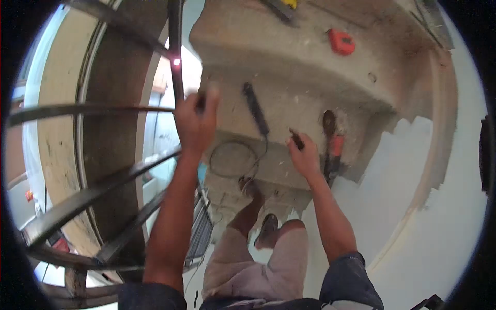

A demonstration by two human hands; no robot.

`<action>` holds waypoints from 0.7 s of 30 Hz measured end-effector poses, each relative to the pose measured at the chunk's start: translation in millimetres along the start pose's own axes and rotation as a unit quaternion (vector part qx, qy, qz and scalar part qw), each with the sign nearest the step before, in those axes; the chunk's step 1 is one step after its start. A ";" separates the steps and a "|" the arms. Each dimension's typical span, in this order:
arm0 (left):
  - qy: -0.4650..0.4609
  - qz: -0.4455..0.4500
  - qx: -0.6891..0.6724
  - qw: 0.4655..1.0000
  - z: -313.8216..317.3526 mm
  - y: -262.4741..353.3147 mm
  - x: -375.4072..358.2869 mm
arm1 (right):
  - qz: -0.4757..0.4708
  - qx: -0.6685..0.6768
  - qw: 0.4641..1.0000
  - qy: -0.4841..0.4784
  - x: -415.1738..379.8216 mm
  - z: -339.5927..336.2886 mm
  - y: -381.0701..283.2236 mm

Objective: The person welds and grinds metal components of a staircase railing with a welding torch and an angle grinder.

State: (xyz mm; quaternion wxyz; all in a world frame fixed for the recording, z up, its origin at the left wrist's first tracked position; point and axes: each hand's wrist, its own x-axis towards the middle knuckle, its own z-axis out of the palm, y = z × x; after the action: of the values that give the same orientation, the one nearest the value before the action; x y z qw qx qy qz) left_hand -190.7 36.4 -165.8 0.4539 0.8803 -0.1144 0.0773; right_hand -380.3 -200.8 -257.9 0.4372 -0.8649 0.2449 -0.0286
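My left hand (195, 126) is raised beside the upright bar (176, 77) of a dark metal railing. Its fingers are closed around a small dark thing, too blurred to name. A bright pinkish spot glows on that bar just above the hand. Lower and to the right, my right hand (306, 157) pinches a short dark object (296, 139) between thumb and fingers; its kind is not clear. Between the hands, a long black handle (256, 109) with a looped cable (211, 157) lies on a concrete step. A red and black angle grinder (336, 147) rests right of my right hand.
Concrete steps (299, 98) rise ahead of me. A red tape measure (341, 42) lies on a higher step, with a dark and yellow tool (281, 10) at the top. Railing bars (93, 109) run along the left. A partly painted wall (403, 155) borders the right.
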 end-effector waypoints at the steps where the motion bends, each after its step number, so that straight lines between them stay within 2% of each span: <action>1: -0.052 -0.069 -0.007 0.996 5.0 -7.6 -33.1 | 0.024 0.020 0.999 -0.027 4.8 -25.0 -7.1; 2: -0.101 -0.165 -0.028 0.981 15.0 -22.4 -69.1 | 0.052 0.038 0.996 -0.059 8.0 -47.6 -15.9; 3: -0.140 -0.192 -0.027 0.971 23.1 -29.8 -103.5 | 0.055 0.029 0.996 -0.057 16.6 -66.1 -25.4; 4: -0.177 -0.219 -0.024 0.959 28.6 -28.7 -126.4 | 0.014 -0.021 0.999 -0.037 32.7 -82.3 -36.8; 5: -0.178 -0.223 -0.027 0.958 32.1 -17.2 -135.5 | -0.027 -0.069 0.997 -0.019 50.5 -96.2 -50.9; 7: -0.193 -0.225 -0.083 0.951 43.7 12.9 -141.2 | -0.066 -0.036 0.997 -0.006 92.1 -115.7 -94.0; 10: -0.247 -0.240 -0.129 0.930 67.4 48.3 -91.5 | -0.150 -0.097 0.982 0.058 178.8 -110.2 -129.7; 13: -0.233 -0.156 -0.122 0.952 91.9 82.5 -16.6 | -0.217 -0.268 0.930 0.127 267.2 -91.1 -165.8; 14: -0.230 -0.140 -0.127 0.955 99.4 89.0 7.0 | -0.223 -0.259 0.932 0.120 291.5 -85.2 -176.7; 15: -0.220 -0.148 -0.118 0.957 106.9 91.5 29.0 | -0.185 -0.291 0.936 0.072 314.3 -77.7 -187.0; 16: -0.205 -0.115 -0.118 0.965 113.9 92.1 49.1 | -0.143 -0.323 0.935 0.024 332.2 -69.0 -190.7; 17: -0.190 -0.084 -0.120 0.971 121.3 93.7 64.0 | -0.149 -0.318 0.936 0.013 345.9 -62.6 -190.1; 19: -0.172 -0.100 -0.123 0.972 134.6 96.7 85.0 | -0.102 -0.404 0.904 -0.094 370.7 -51.4 -184.6; 21: -0.147 -0.116 -0.125 0.974 134.7 98.1 95.6 | -0.142 -0.380 0.908 -0.100 374.9 -53.7 -173.7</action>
State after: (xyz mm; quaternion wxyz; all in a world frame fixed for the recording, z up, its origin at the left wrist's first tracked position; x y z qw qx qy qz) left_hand -121.1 -141.3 -143.9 0.5444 0.8256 -0.0857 -0.1210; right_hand 4.1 -322.4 -152.7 0.0886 -0.9897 0.0668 0.0910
